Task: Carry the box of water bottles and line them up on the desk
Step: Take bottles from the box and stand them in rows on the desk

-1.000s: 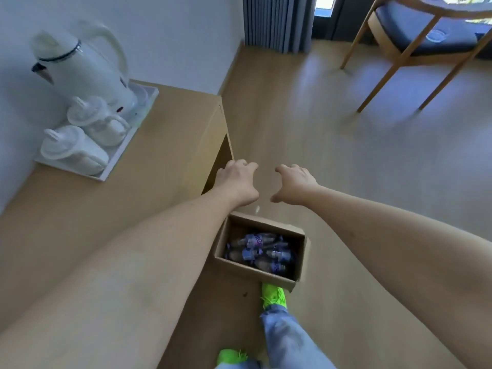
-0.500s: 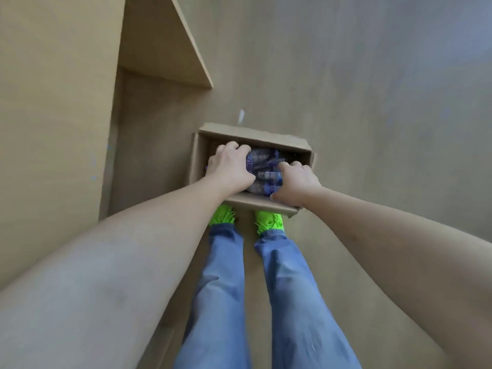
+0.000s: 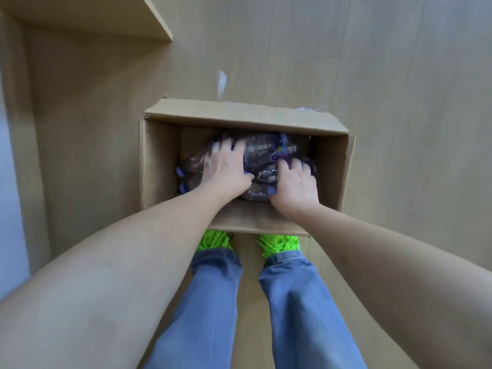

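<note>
- We see the open cardboard box on the wooden floor, just ahead of our green shoes.
- Water bottles lie inside it.
- Our left hand rests spread on them.
- Our right hand curls its fingers round one bottle.

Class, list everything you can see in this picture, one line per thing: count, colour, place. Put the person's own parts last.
box: one, brown cardboard, open, on the floor in front of the feet.
bottles: several, exact count unclear, clear plastic with purple caps and labels, lying on their sides inside the box.
tape: one clear strip, sticking up from the box's far flap.
desk: one, light wood, upper left; only an edge and side panel show.
floor: light wood, all around the box.
shoes: two, neon green, just behind the box.
jeans: one pair, blue, bottom centre.
left hand: one, inside the box, on the bottles.
right hand: one, inside the box, fingers curled over a bottle.
</note>
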The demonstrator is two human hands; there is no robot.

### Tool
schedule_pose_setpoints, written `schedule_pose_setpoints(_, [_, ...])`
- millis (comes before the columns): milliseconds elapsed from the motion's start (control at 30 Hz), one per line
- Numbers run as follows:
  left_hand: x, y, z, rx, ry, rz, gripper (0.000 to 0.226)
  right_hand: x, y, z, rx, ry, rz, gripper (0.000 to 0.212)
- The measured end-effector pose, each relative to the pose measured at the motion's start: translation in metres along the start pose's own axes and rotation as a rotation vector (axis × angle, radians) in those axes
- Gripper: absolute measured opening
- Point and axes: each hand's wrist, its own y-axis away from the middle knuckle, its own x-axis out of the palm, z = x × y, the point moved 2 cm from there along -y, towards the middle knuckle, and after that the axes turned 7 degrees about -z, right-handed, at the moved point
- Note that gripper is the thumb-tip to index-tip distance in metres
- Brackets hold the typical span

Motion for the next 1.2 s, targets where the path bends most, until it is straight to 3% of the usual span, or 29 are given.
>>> schedule_pose_setpoints(300, [0.054,-0.040,0.004,-0.043,-0.070,-0.044,0.084,0.058,-0.042,-0.006,-0.107,0.136,-0.054,0.074])
schedule_pose_setpoints(433, [0.048,-0.055,-0.003,-0.084,-0.125,0.132,0.086,0.060,-0.055,-0.002,-0.105,0.192,-0.085,0.060])
schedule_pose_setpoints(533, [0.039,-0.063,-0.005,-0.112,-0.146,0.250,0.087,0.061,-0.056,0.000,-0.132,0.218,-0.071,0.062])
schedule_pose_setpoints(833, [0.007,-0.021,0.013,-0.133,-0.174,0.223,0.094,0.028,-0.022,-0.008,-0.242,0.177,-0.051,0.062])
schedule_pose_setpoints(1000, [-0.039,0.005,0.008,-0.162,-0.150,0.204,0.080,-0.021,-0.008,-0.016,-0.081,-0.085,-0.005,0.049])
schedule_pose_setpoints(1200, [-0.126,0.040,-0.023,-0.192,-0.071,0.174,0.081,-0.096,0.039,-0.020,0.101,-0.392,-0.048,0.062])
